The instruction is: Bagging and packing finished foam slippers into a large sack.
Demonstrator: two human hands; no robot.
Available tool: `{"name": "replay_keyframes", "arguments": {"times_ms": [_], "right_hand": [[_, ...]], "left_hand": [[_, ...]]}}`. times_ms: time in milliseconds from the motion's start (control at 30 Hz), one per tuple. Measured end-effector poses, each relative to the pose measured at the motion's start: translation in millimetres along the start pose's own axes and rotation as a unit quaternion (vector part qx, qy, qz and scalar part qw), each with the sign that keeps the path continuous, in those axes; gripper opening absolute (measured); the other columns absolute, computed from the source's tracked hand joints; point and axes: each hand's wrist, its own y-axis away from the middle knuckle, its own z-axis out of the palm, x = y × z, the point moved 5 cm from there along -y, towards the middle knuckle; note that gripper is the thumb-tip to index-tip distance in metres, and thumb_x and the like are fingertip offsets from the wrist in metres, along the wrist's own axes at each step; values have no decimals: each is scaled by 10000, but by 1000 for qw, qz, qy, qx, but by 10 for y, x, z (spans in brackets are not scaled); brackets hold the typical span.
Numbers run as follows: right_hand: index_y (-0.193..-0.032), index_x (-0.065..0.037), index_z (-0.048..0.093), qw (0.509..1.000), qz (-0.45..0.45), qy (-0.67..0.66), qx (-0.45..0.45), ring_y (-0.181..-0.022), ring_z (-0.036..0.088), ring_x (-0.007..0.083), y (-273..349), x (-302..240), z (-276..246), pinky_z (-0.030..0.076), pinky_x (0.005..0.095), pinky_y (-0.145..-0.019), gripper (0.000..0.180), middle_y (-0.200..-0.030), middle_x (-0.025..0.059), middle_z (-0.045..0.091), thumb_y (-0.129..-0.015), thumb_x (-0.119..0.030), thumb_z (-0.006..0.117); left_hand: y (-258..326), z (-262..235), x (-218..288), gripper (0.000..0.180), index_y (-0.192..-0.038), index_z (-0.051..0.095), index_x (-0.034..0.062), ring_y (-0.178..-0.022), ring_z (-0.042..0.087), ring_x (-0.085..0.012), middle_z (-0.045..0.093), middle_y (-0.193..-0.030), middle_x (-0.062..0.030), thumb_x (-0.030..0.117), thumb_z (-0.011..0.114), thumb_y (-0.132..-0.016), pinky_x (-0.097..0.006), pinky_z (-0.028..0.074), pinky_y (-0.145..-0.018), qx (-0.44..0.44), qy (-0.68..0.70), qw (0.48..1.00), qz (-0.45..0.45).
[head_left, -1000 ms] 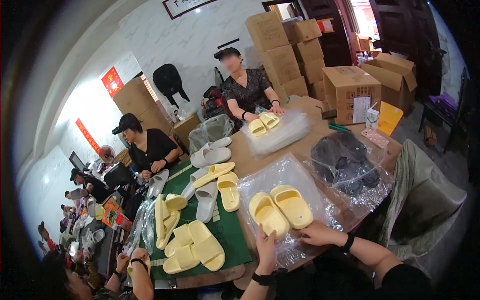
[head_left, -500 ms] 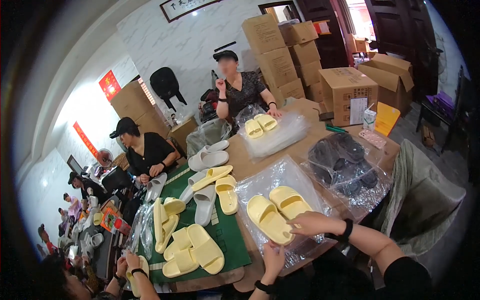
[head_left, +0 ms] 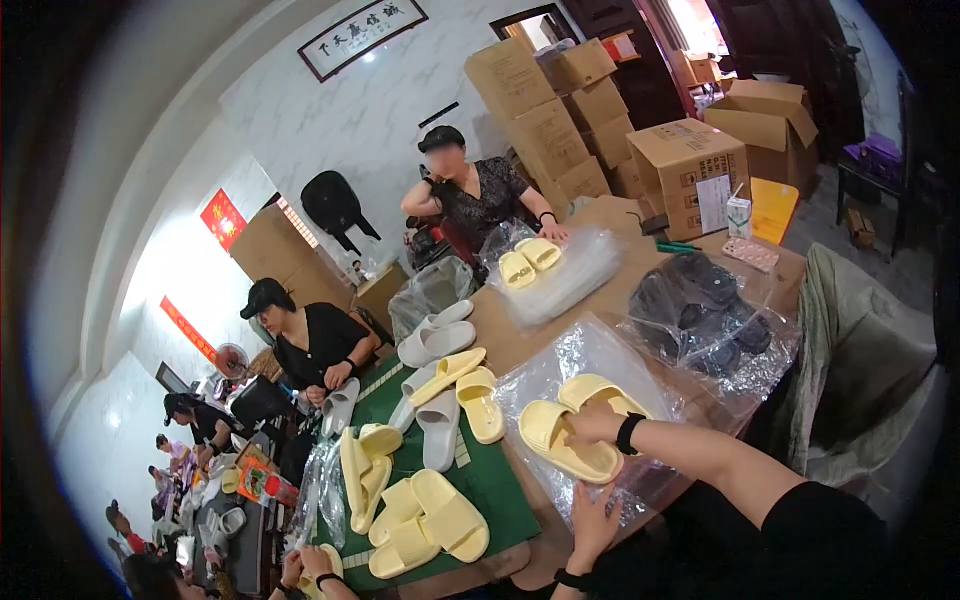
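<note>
A pair of pale yellow slippers lies on clear plastic bags (head_left: 540, 375) in front of me. My left hand (head_left: 596, 520) is at the heel of the left yellow slipper (head_left: 545, 428), its thumb and fingers on the heel edge. My right hand (head_left: 597, 424) reaches over from the right, with its curled fingers dipping into that slipper's foot opening. The fingertips, and anything between them, are hidden. The other yellow slipper (head_left: 592, 388) lies just behind, partly covered by my right hand.
Yellow slippers (head_left: 450, 510) and grey slippers (head_left: 437, 432) lie on a green mat (head_left: 505, 520) to the left. Bagged dark slippers (head_left: 700, 310) are at the right. A person (head_left: 475, 195) sits across the table; others work at left. Cardboard boxes (head_left: 685, 170) stand behind.
My right hand has moved from the slipper's heel forward into its foot opening. My left hand stays at the heel. The view has shifted, and the person opposite has raised a hand nearer the head.
</note>
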Motion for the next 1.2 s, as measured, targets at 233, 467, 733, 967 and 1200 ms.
{"name": "replay_keyframes", "arguments": {"times_ms": [233, 467, 733, 967, 1200], "right_hand": [[-1175, -96, 550, 994, -44, 4, 103, -801, 643, 346, 182, 6, -175, 491, 456, -694, 516, -830, 168, 664, -804, -453, 587], [-1104, -71, 572, 982, -107, -3, 159, -761, 621, 365, 930, -47, -720, 462, 456, -705, 461, -753, 163, 649, -862, -460, 522], [-1115, 2, 524, 948, -196, -212, -136, -680, 576, 316, 2087, -137, -716, 436, 408, -630, 448, -724, 160, 583, -917, -401, 515], [-993, 36, 561, 915, -323, -187, -151, -762, 555, 371, 2622, -156, -533, 427, 439, -698, 444, -726, 227, 560, -913, -398, 516], [-1018, -18, 576, 922, -302, -176, -168, -789, 559, 373, 2760, -30, -350, 432, 447, -716, 443, -741, 207, 581, -901, -441, 514]], "left_hand": [[1, -19, -28, 446, -1217, 576, 113, -1240, 325, -514, 326, -1340, -360, 224, 646, -790, -516, 301, -1037, 21, -18, 1000, -9], [-130, 2, -103, 442, -1235, 576, 146, -1216, 381, -468, 414, -1360, -230, 271, 586, -811, -508, 296, -1041, -39, -38, 998, 43], [35, 280, -505, 485, -1312, 468, 54, -1064, 577, -251, 550, -1243, -147, 269, 574, -890, -374, 463, -906, -14, 523, 846, -104], [-304, -391, 148, 527, -1244, 543, 138, -993, 566, -376, 509, -1262, -208, 183, 642, -729, -413, 490, -742, -51, -179, 978, 96], [-399, -420, 281, 658, -1324, 476, 218, -961, 561, -410, 442, -1286, -295, 433, 701, -745, -449, 493, -778, -140, -125, 982, 18]]}}
